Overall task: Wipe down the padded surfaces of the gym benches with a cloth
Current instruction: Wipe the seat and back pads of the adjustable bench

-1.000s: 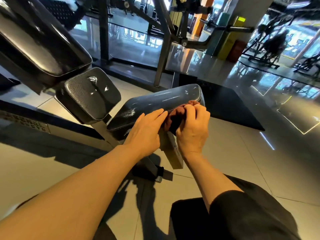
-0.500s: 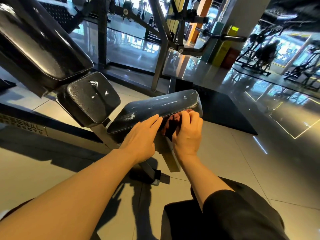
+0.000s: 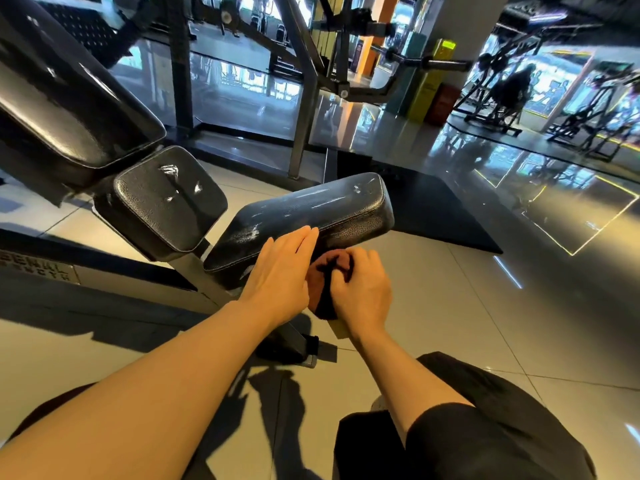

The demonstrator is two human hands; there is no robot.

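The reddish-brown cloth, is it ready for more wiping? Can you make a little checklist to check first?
1. Crumpled reddish-brown cloth in a firm hold: ok, the right hand grips it with curled fingers.
2. Cloth touching the long black padded bench cushion: ok, it sits against the near side, below the top.
3. Cushion steadied: ok, the left hand rests flat on its near edge with straight fingers.
4. Top of the cushion clean: not ok, pale smears show on it.
5. Small square black pad wiped: cannot tell; it only shows shiny glints.
6. Cloth damp enough: cannot tell.
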